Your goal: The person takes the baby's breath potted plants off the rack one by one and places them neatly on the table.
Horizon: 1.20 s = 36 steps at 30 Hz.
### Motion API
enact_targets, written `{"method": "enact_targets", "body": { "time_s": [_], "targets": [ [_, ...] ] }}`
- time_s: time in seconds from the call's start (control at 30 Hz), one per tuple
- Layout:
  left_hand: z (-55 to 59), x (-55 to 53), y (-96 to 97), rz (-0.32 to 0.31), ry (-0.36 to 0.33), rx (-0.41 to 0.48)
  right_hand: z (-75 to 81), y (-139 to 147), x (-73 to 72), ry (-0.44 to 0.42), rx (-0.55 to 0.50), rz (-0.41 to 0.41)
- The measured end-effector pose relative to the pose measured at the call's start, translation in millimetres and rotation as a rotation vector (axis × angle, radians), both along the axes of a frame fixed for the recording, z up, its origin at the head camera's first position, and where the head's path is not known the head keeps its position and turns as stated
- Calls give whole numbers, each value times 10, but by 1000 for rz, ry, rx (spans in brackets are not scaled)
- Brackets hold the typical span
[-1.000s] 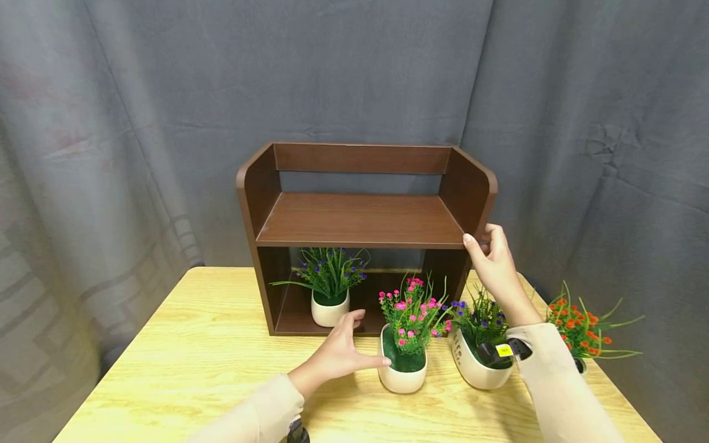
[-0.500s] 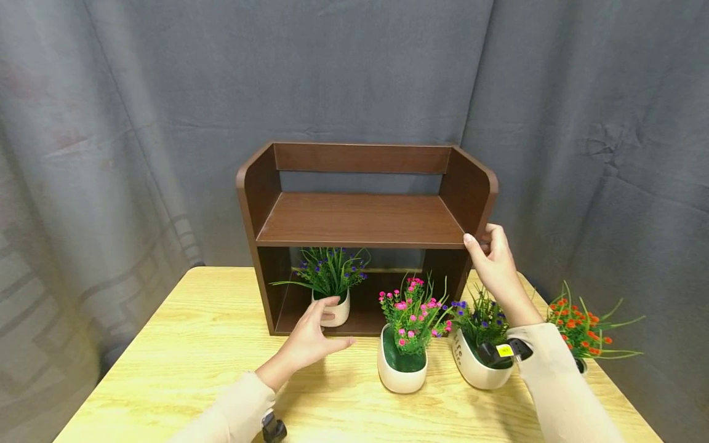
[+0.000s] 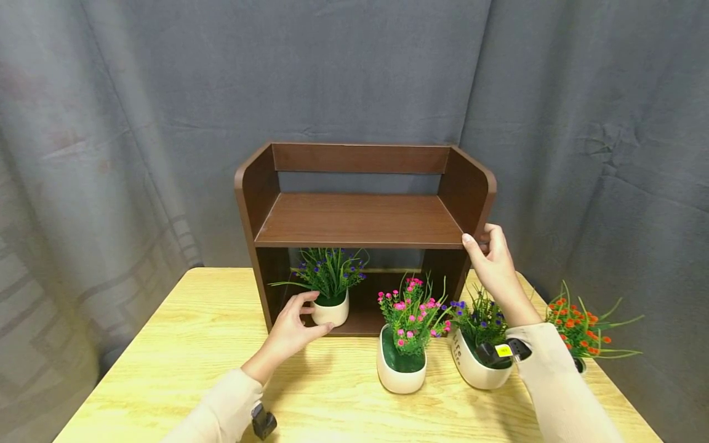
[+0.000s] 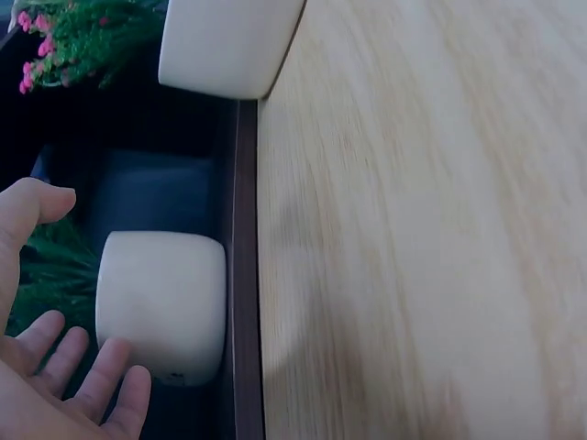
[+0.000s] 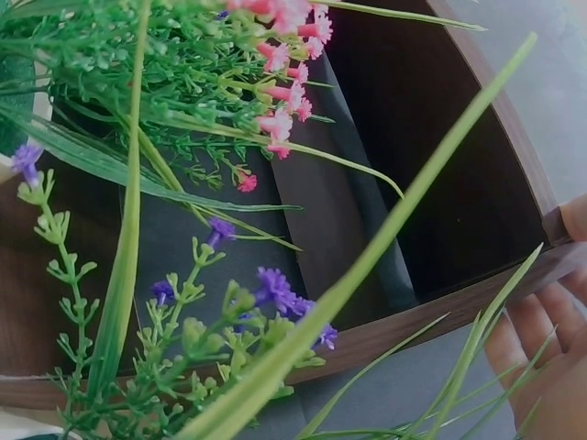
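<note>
A white pot (image 3: 332,312) of grass and small purple flowers stands in the lower left of a dark brown two-tier shelf (image 3: 360,218). My left hand (image 3: 288,329) is at this pot's left front, thumb and fingers spread about it. In the left wrist view, the fingertips (image 4: 115,353) overlap the pot's side, and the thumb is held apart from it. My right hand (image 3: 493,261) grips the shelf's right side panel, thumb on the front and fingers behind. The right wrist view shows those fingers at the panel's edge (image 5: 537,270).
On the table (image 3: 160,369) before the shelf stands a white pot with pink flowers (image 3: 401,372). To its right are a lettered pot with purple flowers (image 3: 479,369), under my right forearm, and a plant with orange flowers (image 3: 578,326). A grey curtain (image 3: 376,80) hangs behind.
My left hand has moved left, away from beside the pink-flowered pot, to the purple-flowered pot in the shelf. My right hand has stayed on the side panel.
</note>
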<state>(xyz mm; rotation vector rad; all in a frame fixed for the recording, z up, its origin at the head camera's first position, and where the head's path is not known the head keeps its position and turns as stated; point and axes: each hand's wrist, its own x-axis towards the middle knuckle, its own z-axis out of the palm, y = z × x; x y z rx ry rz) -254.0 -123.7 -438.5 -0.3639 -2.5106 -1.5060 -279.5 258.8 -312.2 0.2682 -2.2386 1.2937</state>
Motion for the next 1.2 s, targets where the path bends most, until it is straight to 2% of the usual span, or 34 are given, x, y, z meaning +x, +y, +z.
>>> {"method": "enact_targets", "body": {
  "time_s": [0.3, 0.43, 0.63, 0.93, 1.0, 1.1, 1.2],
  "targets": [
    [-76, -150, -33, 58, -19, -18, -3, 10, 33, -26, -12, 3],
    [-119, -242, -43, 78, -57, -25, -19, 20, 31, -19, -10, 6],
    [-147, -352, -17, 70, -103, -26, -34, 11, 11, -5, -16, 7],
    [-238, -563, 47, -3, -81, 62, -26, -6, 8, -12, -37, 17],
    [-247, -612, 61, -44, -70, 105, -21, -8, 11, -14, -33, 16],
    [-249, -677, 74, -137, -63, 175, -13, -9, 12, -11, -25, 9],
    [-242, -727, 79, -196, -89, 203, -9, -13, 10, -13, -25, 11]
  ]
}}
